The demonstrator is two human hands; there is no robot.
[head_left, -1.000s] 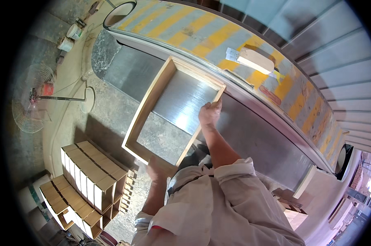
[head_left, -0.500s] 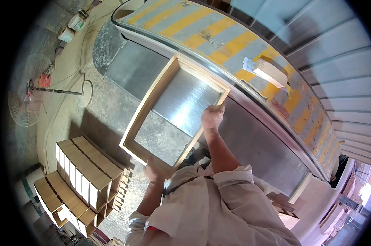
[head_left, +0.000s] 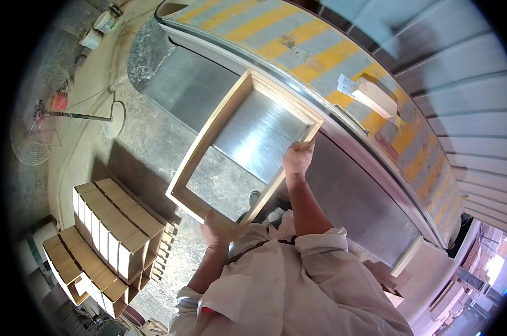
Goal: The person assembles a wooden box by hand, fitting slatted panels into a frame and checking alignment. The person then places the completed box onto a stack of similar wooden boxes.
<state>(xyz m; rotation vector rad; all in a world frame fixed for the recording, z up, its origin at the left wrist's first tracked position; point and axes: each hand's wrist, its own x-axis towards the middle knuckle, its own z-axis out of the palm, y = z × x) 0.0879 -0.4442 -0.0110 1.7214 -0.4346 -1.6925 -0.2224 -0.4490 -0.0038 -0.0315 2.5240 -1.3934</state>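
Observation:
Both my hands hold a pale rectangular wooden frame (head_left: 211,134), open through the middle. My right hand (head_left: 298,161) is closed around its right side, close to the far corner. At the near end my left hand (head_left: 215,228) grips the rail, with some fingers hidden by the wood. The frame's far part is over a shiny metal table (head_left: 354,193), while its near part extends past the table's front edge above the floor. Its far rail lies along the long machine behind the table, which has a yellow-and-grey striped top (head_left: 281,33). Whether wood and machine touch, I cannot tell.
Stacked wooden boxes (head_left: 110,224) stand on a slatted pallet at the lower left. A standing fan (head_left: 43,115) and white buckets (head_left: 105,22) are farther left. Paper and a pale block (head_left: 376,96) rest on the striped top. Corrugated panels (head_left: 472,129) rise behind it.
The frame and both hands have shifted slightly to the right in the view, the hold unchanged. The surroundings have shifted a little as well.

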